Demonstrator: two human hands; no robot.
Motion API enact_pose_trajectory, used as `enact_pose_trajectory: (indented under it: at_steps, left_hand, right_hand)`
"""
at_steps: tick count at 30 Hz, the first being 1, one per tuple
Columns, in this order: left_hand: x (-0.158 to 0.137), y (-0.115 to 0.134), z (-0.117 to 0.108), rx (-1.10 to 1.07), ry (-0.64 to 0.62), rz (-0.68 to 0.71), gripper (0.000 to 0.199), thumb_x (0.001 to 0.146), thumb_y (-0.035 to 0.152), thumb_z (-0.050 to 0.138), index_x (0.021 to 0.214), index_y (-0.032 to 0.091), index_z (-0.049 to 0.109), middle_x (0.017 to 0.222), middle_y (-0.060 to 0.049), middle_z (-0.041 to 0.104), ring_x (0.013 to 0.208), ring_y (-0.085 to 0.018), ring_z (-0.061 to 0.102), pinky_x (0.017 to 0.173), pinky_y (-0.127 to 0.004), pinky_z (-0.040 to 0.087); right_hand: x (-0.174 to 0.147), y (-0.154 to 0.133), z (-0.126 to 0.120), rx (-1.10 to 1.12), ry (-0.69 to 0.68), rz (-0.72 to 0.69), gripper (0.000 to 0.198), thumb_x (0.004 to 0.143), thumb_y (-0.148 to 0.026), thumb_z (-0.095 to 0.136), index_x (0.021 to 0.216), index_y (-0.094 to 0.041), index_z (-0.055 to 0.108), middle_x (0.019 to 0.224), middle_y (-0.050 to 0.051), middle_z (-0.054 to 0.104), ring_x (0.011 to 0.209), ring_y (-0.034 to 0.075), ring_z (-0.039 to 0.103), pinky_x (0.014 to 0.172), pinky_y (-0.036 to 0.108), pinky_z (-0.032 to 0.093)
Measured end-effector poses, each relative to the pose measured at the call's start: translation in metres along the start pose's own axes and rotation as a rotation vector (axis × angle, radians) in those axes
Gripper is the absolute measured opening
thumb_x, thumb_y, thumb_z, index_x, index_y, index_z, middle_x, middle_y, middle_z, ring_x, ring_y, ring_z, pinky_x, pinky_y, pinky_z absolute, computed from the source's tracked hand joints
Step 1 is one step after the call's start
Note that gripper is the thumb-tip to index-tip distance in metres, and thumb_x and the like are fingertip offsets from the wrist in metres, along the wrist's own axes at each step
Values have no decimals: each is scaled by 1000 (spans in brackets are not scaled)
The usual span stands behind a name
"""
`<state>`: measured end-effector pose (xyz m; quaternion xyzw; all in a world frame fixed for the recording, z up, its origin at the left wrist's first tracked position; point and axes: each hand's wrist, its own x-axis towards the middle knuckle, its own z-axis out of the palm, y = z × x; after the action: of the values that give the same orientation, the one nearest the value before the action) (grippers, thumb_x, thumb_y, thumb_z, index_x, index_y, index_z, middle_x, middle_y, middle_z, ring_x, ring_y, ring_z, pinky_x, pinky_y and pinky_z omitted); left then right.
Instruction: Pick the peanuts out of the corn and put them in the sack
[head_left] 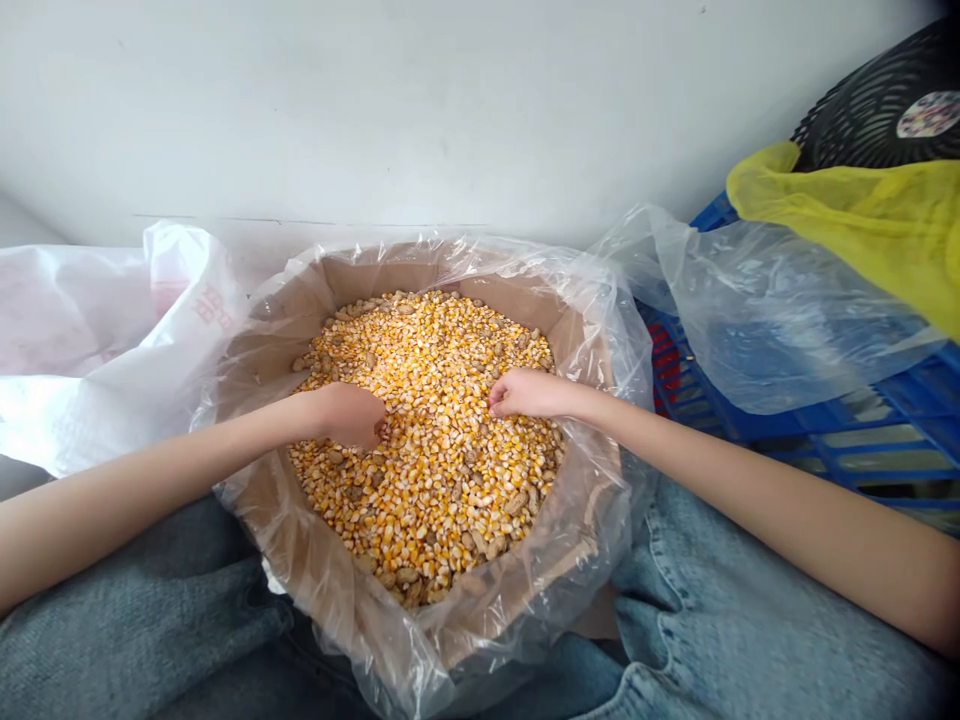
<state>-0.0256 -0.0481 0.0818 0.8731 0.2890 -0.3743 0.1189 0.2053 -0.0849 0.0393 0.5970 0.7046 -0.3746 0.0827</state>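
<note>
Picking through the corn [431, 400] is, I am judging, the step in hand: kernels are filling much of the box [382, 275], with peanuts [516, 503] showing among them and a clear liner [405, 660] draping over the rim. My left hand [352, 415] is resting in the corn, fingers curling under; my right hand [525, 392] is sitting at the surface across from it, thumb and fingers close together. I am not managing to tell whether either is pinching anything: the left fingertips are hiding beneath the hand, and the right ones are reading too small. The next move is probably calling for a light, precise pinch that is not ploughing up kernels. Deeper layers are staying out of sight, and a fan-like thing [870, 110] is running out of frame at upper right.
</note>
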Motion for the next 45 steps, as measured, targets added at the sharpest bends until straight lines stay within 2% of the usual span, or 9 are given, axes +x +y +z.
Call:
enact_pose_trajectory:
  at_steps: [7,12,16,20,25,31,37,41,45]
  left_hand:
    - [0,-28,-9,-530,-34,203,28,66,34,46,79,15,62,67,-3,60,56,-11,49,54,-21,34]
    - [0,-35,-8,-1170,-116,293,19,68,31,48,81,18,54,50,3,43,41,-6,35,38,-18,25]
    - [1,-36,-8,-1657,41,345,10,67,26,44,72,18,46,45,5,30,35,-5,22,32,-17,14]
    - [1,-35,-12,-1844,245,328,15,64,27,37,74,18,44,43,4,26,34,-6,21,31,-18,15]
    - [-1,-36,-14,-1876,348,233,23,70,33,29,74,18,46,44,3,27,36,-7,23,33,-19,17]
    - [3,-40,-13,-1981,479,290,24,74,36,31,70,18,47,47,4,31,36,-4,23,32,-17,15]
    - [8,-48,-10,-1944,508,282,18,72,30,37,65,16,45,53,4,38,36,-3,26,30,-17,18]
    - [13,-56,-6,-1670,480,157,27,73,40,42,61,16,43,48,4,36,35,-4,27,32,-17,19]
    - [17,-67,3,-942,474,-119,30,66,45,48,70,16,53,55,1,50,46,-7,42,44,-19,30]
  right_hand:
    - [-2,2,4,217,31,0,18,61,-30,54,63,-13,61,49,-3,48,45,7,36,43,20,24]
    - [-12,-1,-13,809,-188,-1,22,68,-36,50,61,-15,47,45,-7,27,37,4,19,36,19,13]
    - [-21,-5,-24,1189,-196,-137,14,71,-30,41,65,-17,41,48,-5,26,39,6,21,36,18,17]
    - [-27,-16,-29,1257,-80,-155,13,72,-29,31,65,-19,36,50,-3,26,40,8,24,37,19,19]
    - [-26,-21,-30,1200,76,-93,24,75,-38,25,60,-19,31,50,-2,26,42,9,26,36,20,18]
    - [-14,-8,-23,1246,65,-162,39,75,-47,38,53,-17,24,50,-4,26,41,6,26,35,18,12]
    - [-5,-1,-12,701,277,-36,23,72,-40,46,70,-17,46,49,-5,36,39,6,30,38,19,18]
    - [-5,3,-9,117,426,-16,22,72,-32,45,88,-19,54,55,-3,47,48,9,40,47,20,26]
    - [-5,4,-6,-200,363,47,29,73,-34,45,99,-23,54,71,2,58,64,16,51,54,23,31]
